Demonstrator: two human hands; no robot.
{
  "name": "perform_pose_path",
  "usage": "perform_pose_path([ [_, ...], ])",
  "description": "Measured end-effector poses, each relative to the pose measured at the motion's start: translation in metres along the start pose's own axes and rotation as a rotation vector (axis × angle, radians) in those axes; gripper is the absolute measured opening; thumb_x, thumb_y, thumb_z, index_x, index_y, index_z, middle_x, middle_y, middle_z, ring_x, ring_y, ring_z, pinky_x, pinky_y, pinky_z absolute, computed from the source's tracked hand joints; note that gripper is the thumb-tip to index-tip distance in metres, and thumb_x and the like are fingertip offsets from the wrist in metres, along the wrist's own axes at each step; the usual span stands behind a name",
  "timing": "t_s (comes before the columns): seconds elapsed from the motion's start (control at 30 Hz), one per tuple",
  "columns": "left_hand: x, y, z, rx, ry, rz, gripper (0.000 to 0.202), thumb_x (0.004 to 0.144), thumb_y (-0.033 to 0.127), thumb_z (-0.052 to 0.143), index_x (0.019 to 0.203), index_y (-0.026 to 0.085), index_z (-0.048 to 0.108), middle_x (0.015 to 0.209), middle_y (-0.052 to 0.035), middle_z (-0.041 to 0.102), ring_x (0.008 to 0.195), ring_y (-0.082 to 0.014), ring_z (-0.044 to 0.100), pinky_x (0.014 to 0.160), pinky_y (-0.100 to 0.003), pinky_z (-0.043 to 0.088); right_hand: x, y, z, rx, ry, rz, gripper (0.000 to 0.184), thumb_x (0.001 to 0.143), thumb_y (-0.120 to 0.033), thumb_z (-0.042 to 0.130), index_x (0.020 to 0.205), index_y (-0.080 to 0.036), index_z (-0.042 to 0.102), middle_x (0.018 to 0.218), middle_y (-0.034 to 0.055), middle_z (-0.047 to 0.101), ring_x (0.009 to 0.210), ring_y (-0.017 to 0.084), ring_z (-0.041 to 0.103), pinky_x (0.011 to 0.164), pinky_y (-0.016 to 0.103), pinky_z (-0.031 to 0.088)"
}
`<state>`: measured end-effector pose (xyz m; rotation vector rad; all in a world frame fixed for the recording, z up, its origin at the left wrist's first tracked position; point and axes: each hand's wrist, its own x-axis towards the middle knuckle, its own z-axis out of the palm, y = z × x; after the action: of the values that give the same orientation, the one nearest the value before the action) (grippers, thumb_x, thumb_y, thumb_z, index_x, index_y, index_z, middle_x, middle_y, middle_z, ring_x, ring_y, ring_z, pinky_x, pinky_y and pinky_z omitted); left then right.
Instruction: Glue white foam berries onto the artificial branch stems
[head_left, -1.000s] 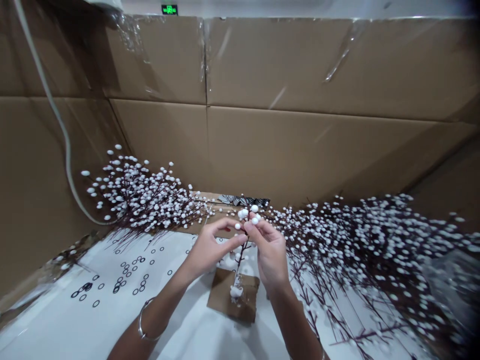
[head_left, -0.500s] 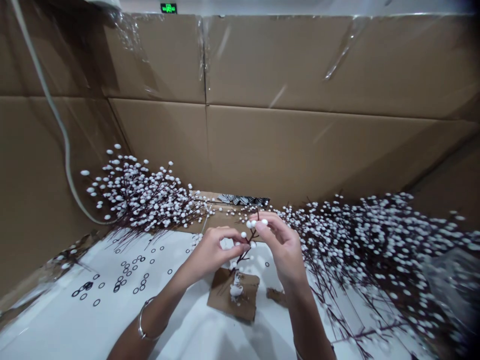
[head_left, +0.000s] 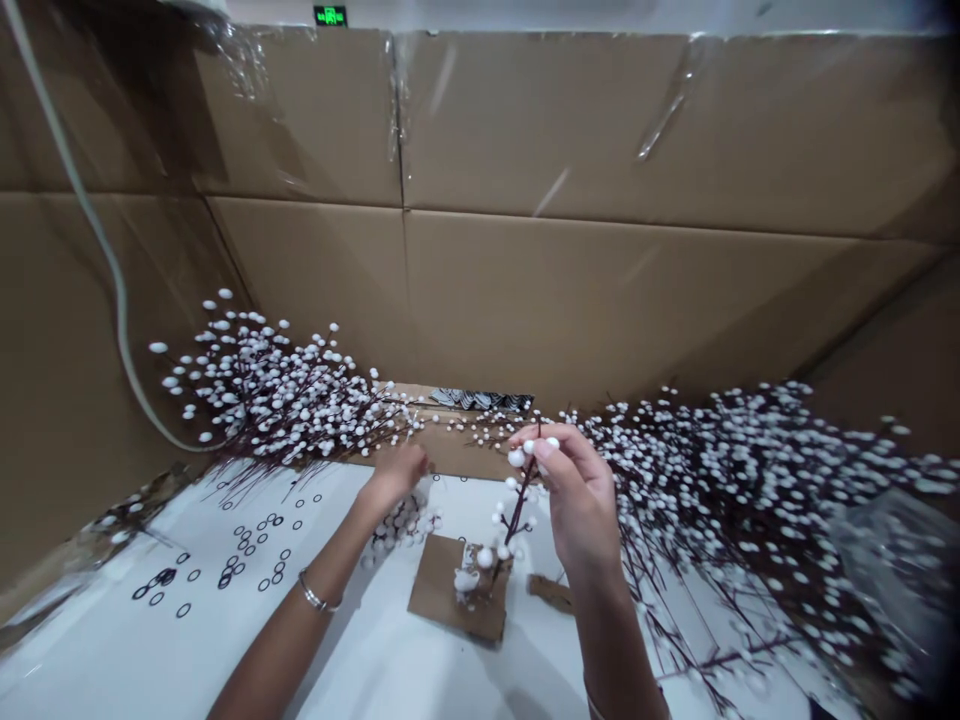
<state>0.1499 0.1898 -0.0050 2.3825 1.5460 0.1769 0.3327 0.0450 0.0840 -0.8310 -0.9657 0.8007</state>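
Note:
My right hand (head_left: 581, 490) pinches the upper part of a dark-stemmed artificial berry branch (head_left: 517, 505) with white balls along it. The branch stands tilted, its lower end above a small cardboard square (head_left: 450, 590). On that cardboard sits a small white lump (head_left: 466, 580), perhaps glue, in or beside a clear holder. My left hand (head_left: 396, 475) is curled closed over the back of a heap of loose white berries (head_left: 401, 525); its fingertips are hidden, so I cannot see whether it holds one.
Bunches of white-berry branches lie at the left (head_left: 285, 390) and right (head_left: 720, 470). Black rings (head_left: 244, 545) are scattered on the white table (head_left: 97, 640). A cardboard scrap (head_left: 551, 592) lies near my right wrist. Tall cardboard walls (head_left: 600, 300) enclose the back; a pale cable (head_left: 112, 260) hangs left.
My left hand has left the branch and moved left to the loose berries, its fingers now curled. My right hand still holds the branch, which stands slightly farther right and more upright.

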Motion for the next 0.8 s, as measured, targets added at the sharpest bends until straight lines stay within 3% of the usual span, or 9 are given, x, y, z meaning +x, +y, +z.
perform_pose_path([
  [0.17, 0.014, -0.003, 0.04, 0.107, -0.048, -0.075, 0.016, 0.091, 0.023, 0.059, 0.099, 0.011, 0.065, 0.102, -0.0086, 0.067, 0.099, -0.0216, 0.063, 0.09, -0.043, 0.048, -0.002, -0.001, 0.001, 0.053, -0.016, 0.024, 0.007, 0.082, -0.026, 0.065, 0.079, -0.02, 0.069, 0.082, 0.0008, 0.068, 0.068, 0.01, 0.058, 0.059, 0.02, 0.048],
  [0.33, 0.014, -0.005, 0.05, 0.06, -0.007, -0.091, 0.019, 0.094, 0.025, 0.055, 0.1, 0.01, 0.064, 0.102, -0.0098, 0.066, 0.1, -0.0223, 0.062, 0.092, -0.045, 0.046, -0.004, -0.001, 0.001, 0.093, -0.032, 0.038, 0.008, 0.082, -0.025, 0.064, 0.079, -0.019, 0.067, 0.08, 0.0011, 0.067, 0.061, 0.01, 0.055, 0.05, 0.02, 0.047],
  [0.5, 0.014, -0.009, 0.024, -0.176, 0.025, 0.04, 0.013, 0.085, 0.023, 0.061, 0.079, 0.012, 0.065, 0.082, -0.0107, 0.069, 0.085, -0.0245, 0.066, 0.079, -0.037, 0.048, -0.005, 0.0, 0.002, 0.108, -0.026, 0.06, 0.008, 0.082, -0.026, 0.064, 0.078, -0.019, 0.066, 0.078, 0.0008, 0.066, 0.058, 0.01, 0.055, 0.046, 0.019, 0.045],
  [0.6, 0.007, -0.005, -0.003, -0.372, 0.065, 0.163, 0.023, 0.086, 0.035, 0.06, 0.091, 0.013, 0.064, 0.089, -0.0087, 0.07, 0.083, -0.0205, 0.066, 0.074, -0.03, 0.05, -0.004, 0.002, 0.003, 0.103, -0.036, 0.089, 0.009, 0.082, -0.027, 0.064, 0.077, -0.019, 0.065, 0.076, 0.0007, 0.066, 0.055, 0.009, 0.053, 0.044, 0.019, 0.044],
  [0.7, -0.01, 0.009, -0.028, -0.6, 0.132, 0.266, 0.034, 0.089, 0.042, 0.055, 0.109, 0.014, 0.06, 0.104, -0.0094, 0.068, 0.092, -0.017, 0.065, 0.081, -0.028, 0.051, -0.004, 0.005, 0.006, 0.095, -0.071, 0.117, 0.011, 0.083, -0.026, 0.063, 0.076, -0.018, 0.063, 0.075, 0.0006, 0.065, 0.052, 0.008, 0.05, 0.043, 0.018, 0.042],
  [0.8, -0.033, 0.028, -0.045, -1.027, 0.191, 0.355, 0.031, 0.084, 0.036, 0.065, 0.11, 0.018, 0.064, 0.109, -0.009, 0.067, 0.1, -0.017, 0.063, 0.086, -0.028, 0.05, -0.006, 0.008, 0.011, 0.086, -0.115, 0.145, 0.011, 0.083, -0.027, 0.064, 0.076, -0.018, 0.063, 0.075, 0.0, 0.065, 0.05, 0.007, 0.049, 0.042, 0.017, 0.042],
])
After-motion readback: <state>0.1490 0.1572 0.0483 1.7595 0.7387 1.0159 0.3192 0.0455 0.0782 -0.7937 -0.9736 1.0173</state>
